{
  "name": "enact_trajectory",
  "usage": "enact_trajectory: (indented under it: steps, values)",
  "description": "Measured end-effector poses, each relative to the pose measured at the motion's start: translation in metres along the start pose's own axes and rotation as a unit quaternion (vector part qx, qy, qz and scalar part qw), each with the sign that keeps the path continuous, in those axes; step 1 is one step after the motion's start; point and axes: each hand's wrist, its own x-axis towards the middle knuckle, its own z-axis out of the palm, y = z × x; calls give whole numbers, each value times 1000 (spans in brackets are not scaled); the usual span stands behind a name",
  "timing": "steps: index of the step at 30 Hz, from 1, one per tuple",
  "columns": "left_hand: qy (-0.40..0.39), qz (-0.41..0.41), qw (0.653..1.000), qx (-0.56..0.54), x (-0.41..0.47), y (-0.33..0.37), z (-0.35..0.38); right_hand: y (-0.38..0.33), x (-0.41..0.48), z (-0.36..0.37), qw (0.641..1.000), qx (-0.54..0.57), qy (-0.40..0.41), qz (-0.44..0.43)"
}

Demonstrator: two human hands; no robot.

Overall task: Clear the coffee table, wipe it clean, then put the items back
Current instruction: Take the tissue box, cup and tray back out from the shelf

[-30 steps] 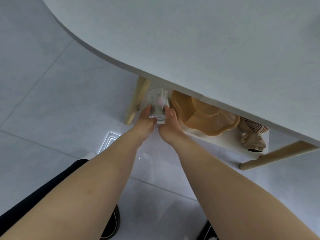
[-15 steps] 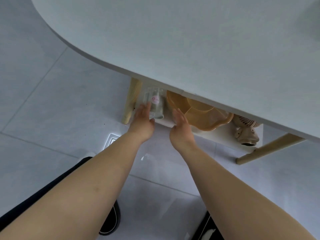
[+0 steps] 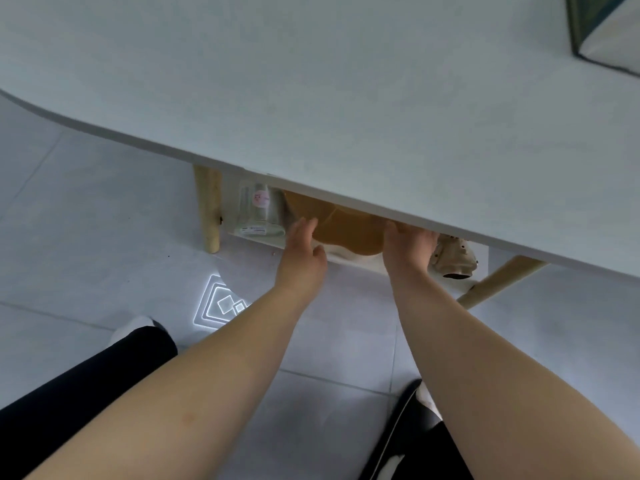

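Note:
The white coffee table top [image 3: 346, 98] fills the upper view. Beneath it, on a white lower shelf [image 3: 358, 264], stand a clear glass [image 3: 258, 213] with a pink sticker, an orange tray [image 3: 346, 230] and a small beige fan [image 3: 453, 258]. My left hand [image 3: 304, 252] is at the tray's left edge, fingers apart, just right of the glass. My right hand [image 3: 408, 245] rests on the tray's right edge beside the fan. Its fingertips are partly hidden under the table edge.
Wooden table legs stand at the left [image 3: 207, 209] and right [image 3: 498, 282] of the shelf. A dark-edged box [image 3: 602, 29] sits on the table's far right corner. My dark trouser legs and shoes are at the bottom, on grey floor tiles [image 3: 86, 237].
Both hands have let go of the glass, which now stands on the lower shelf. They moved right to either side of the orange tray.

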Motion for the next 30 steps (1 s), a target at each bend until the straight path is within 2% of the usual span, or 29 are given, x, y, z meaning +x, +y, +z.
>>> enact_trajectory:
  steps: [2, 5, 14, 16, 18, 21, 24, 26, 30]
  values:
    - [-3, -19, 999, -47, 2, 1, 7, 4, 7, -2, 999, -24, -22, 29]
    - [-26, -13, 999, -20, 1, -7, 15, 10, 7, 0, 996, 15, -71, 58]
    - [-61, -19, 998, -3, -22, -16, 11, 42, -25, -11, 989, 82, -68, 101]
    - [-50, -19, 998, -30, -37, -21, 8, 53, -39, -16, 988, 90, -59, 108]
    - [3, -30, 996, -78, -50, -23, 6, 62, -49, -20, 984, 127, -44, 118]
    - [91, -135, 975, -150, -54, -20, 5, 65, -53, -23, 961, 184, -18, 208]
    - [22, -265, 938, -224, -41, -17, 6, 65, -45, -26, 928, 234, -47, 287]
    - [-16, -291, 919, -265, -32, -16, 7, 64, -41, -27, 918, 251, -97, 291]
    - [-24, -315, 906, -282, -22, -18, 12, 67, -40, -29, 918, 254, -130, 275]
